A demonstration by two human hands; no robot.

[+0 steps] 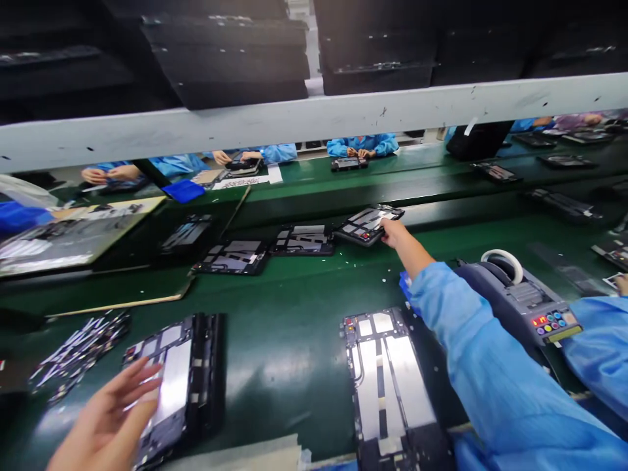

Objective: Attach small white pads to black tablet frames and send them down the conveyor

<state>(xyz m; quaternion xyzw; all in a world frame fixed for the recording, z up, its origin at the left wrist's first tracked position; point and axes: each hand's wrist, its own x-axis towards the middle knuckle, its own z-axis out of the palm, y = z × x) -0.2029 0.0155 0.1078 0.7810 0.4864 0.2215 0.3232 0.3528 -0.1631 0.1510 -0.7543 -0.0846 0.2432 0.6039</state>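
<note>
Toward the far side of the green bench [279, 347], the person's right hand [391, 231] reaches out from a blue sleeve [490, 353] and has closed on the near right edge of an opened tablet [362, 224], thumb and fingers pinching it. That tablet sits tilted, its silver panels facing up, at the right end of a loose row; just to its left lie a second tablet [303, 240] and then a third tablet [233, 256], both with their insides showing. The left hand [105, 418], slightly blurred, is by the near left corner — palm half turned, thumb apart from the loosely curled fingers, with nothing clasped between them. It is right at a stack of tablets [177, 373], overlapping its left edge in view; whether the fingertips touch the top one, I cannot tell. Beyond that hand, to the left, a heap of thin strips [83, 350] lies on the bench. Nearest the person, between the stack and the right sleeve, another opened tablet [390, 386] lies lengthwise. Right of the sleeve stands a grey tape dispenser [520, 297] with a lit red display — and across the bench, a co-worker [363, 144] in blue bends over another device [349, 163].
</note>
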